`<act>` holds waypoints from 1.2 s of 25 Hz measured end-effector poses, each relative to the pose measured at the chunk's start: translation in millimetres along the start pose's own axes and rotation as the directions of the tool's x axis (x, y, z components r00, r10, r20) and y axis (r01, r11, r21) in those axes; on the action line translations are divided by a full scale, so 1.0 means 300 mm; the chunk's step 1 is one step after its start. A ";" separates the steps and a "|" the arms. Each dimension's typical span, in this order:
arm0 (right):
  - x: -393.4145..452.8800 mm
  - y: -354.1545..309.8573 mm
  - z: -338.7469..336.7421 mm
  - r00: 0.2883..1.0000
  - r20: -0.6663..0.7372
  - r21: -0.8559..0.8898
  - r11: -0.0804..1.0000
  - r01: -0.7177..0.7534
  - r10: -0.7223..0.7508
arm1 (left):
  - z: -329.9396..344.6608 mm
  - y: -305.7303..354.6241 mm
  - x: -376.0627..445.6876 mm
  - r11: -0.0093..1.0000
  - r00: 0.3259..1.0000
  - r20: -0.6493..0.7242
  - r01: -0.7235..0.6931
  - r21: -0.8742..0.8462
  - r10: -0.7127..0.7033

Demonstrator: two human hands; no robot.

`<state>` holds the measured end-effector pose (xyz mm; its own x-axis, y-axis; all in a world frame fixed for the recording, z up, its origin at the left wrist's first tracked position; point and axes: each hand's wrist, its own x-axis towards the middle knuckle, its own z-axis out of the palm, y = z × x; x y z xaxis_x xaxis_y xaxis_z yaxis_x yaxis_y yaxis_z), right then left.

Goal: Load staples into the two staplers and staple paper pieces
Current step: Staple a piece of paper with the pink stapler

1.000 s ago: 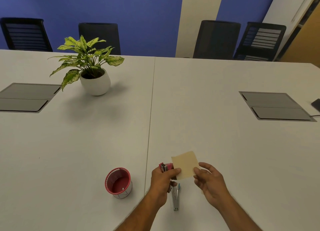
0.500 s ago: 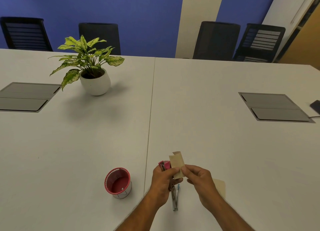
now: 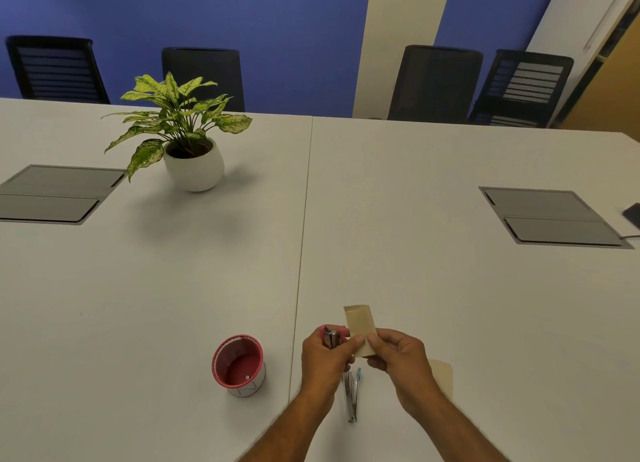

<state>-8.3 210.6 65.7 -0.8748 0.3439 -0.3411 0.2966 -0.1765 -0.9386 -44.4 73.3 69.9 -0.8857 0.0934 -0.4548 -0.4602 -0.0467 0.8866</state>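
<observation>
The left hand (image 3: 323, 359) has its fingers clenched round a small pink stapler with a metal top (image 3: 331, 337), thumb tip pressing the near edge of a folded tan paper piece (image 3: 360, 325); the right hand (image 3: 398, 357) pinches that same paper just beside the left thumb, so the slip stands up beyond both sets of fingers. A second, silver-and-blue stapler (image 3: 351, 394) lies on the white surface (image 3: 450, 288) below the fingers, between the wrists; another tan paper sheet (image 3: 443, 375) lies partly hidden under the right hand. As I judge it, the paper sits beside the stapler's mouth rather than in it; with so narrow a pinch it could slip or unfold, and the staple would miss a layer.
</observation>
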 end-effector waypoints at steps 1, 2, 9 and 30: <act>0.000 0.000 0.002 1.000 -0.008 0.011 1.000 -0.002 0.002 | 0.000 -0.002 0.000 1.000 1.000 -0.018 -0.007 0.001 0.007; 0.001 0.001 0.004 1.000 -0.015 0.018 1.000 -0.005 0.006 | -0.001 -0.003 0.000 1.000 0.999 -0.031 -0.013 -0.001 0.013; 0.000 0.011 0.004 0.998 -0.058 0.013 1.000 -0.012 0.013 | -0.003 -0.003 -0.002 0.998 0.999 0.004 -0.046 0.042 0.046; 0.035 -0.053 0.004 0.999 -0.006 -0.041 0.999 -0.035 0.035 | -0.027 0.017 -0.011 0.996 0.990 0.137 0.008 0.092 -0.021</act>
<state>-22.6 216.0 76.9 -0.8616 0.3432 -0.3739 0.3426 -0.1502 -0.9274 -44.3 64.6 75.2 -0.8592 0.2298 -0.4571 -0.4595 0.0460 0.8870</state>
